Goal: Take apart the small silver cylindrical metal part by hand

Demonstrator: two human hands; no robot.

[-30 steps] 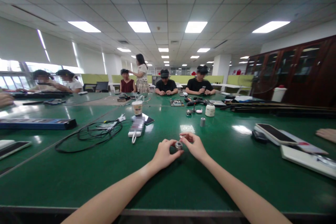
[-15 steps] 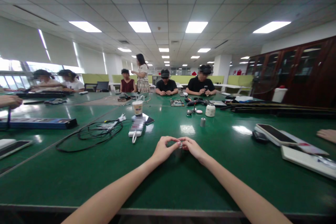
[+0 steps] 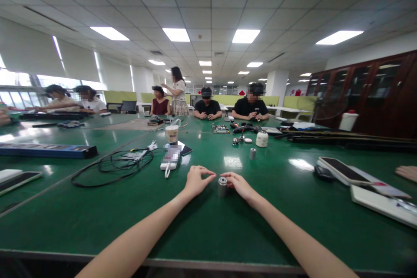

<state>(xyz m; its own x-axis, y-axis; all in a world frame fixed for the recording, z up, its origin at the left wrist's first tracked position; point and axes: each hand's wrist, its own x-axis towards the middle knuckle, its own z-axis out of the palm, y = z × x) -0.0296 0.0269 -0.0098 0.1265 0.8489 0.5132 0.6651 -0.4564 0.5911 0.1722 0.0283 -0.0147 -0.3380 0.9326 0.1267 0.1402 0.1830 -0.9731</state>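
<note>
A small silvery metal cylinder point(image 3: 223, 188) stands upright on the green table in front of me, its ringed top face showing a dark centre. My right hand point(image 3: 241, 186) holds it from the right, thumb and fingertips against its upper side. To the left and apart from the cylinder is my left hand point(image 3: 196, 181). Its thumb and fingertips come together in a pinch; whatever they hold, if anything, is too small to make out. Farther back stands a second metal cylinder point(image 3: 252, 153).
Beyond are a white round container point(image 3: 261, 139), small metal parts point(image 3: 235, 141) and a circuit board point(image 3: 220, 129). A black cable point(image 3: 110, 182), a power bank point(image 3: 169, 163) and a cup point(image 3: 171, 134) lie left; phones point(image 3: 343, 170) lie right. Several people sit across the green table point(image 3: 195, 234).
My left hand has moved left, away from the cylinder, uncovering its top. My right hand stays at the cylinder's right side. The view has shifted slightly.
</note>
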